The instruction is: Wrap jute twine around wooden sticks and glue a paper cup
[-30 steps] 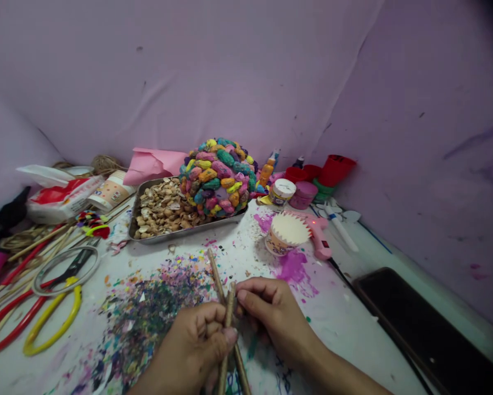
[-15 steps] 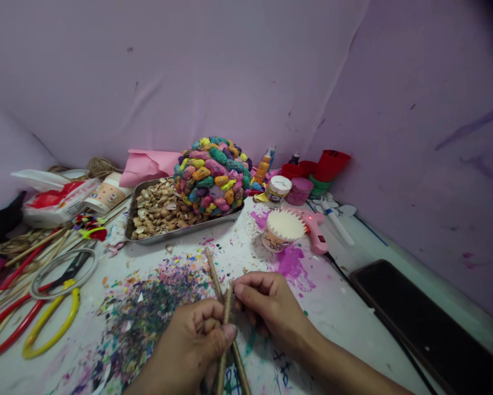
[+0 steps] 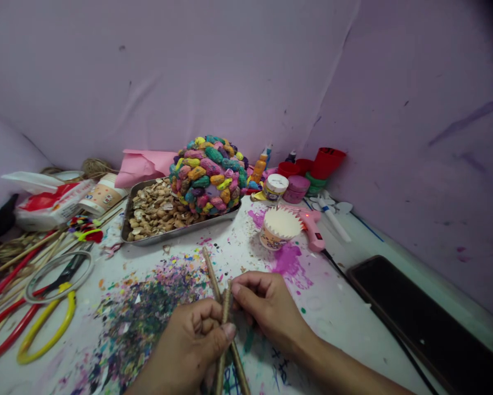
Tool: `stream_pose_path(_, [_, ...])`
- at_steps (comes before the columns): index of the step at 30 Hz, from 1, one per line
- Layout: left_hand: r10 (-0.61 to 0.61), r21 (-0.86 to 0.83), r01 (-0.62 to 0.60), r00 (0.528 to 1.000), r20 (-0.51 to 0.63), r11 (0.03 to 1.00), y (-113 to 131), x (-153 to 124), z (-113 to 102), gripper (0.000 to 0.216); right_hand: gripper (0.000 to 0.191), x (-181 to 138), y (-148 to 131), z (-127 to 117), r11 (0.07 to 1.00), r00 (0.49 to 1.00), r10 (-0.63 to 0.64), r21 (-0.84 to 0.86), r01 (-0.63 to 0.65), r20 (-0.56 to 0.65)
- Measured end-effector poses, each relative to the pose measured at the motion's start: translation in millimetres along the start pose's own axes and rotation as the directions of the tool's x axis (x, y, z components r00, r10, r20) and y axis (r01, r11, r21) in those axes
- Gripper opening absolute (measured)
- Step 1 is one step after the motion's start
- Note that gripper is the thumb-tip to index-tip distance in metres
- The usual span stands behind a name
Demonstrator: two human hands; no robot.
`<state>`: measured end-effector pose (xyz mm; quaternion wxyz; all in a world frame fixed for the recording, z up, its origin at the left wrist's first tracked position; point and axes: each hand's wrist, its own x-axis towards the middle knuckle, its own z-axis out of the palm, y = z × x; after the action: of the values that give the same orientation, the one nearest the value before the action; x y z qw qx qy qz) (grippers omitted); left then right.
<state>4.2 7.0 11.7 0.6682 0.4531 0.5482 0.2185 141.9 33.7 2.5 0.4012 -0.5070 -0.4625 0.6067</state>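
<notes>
My left hand is closed around a brown stick-like rod that looks wrapped in cord, thumb pressed on its front. A second brown rod crosses behind it, its far end pointing away over the table. Thumb and fingertips of my right hand pinch together at the top end of the wrapped rod; what lies between them is too small to make out. Beyond the right hand stands a paper cup with a zigzag-cut rim. Beside that cup lies a pink glue gun with a lit red light.
A metal tray of nut shells stands behind, with a ball of colourful painted peanut shells over its right end. Scissors, a clear ring and thin sticks lie left. A dark phone and a black cable lie right. Paint jars stand at the back.
The whole view has shifted slightly, so the table things appear a little further left. Both hands keep nearly the same hold on the rod.
</notes>
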Motion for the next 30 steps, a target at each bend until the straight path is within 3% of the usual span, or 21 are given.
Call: stream_pose_path(30, [0.038, -0.020, -0.038, 0.999, 0.035, 0.999, -2.3, 0.7, -1.8, 0.035, 0.011, -0.2, -1.7, 0.5, 0.998, 1.000, 0.027, 0.065, -0.028, 0.012])
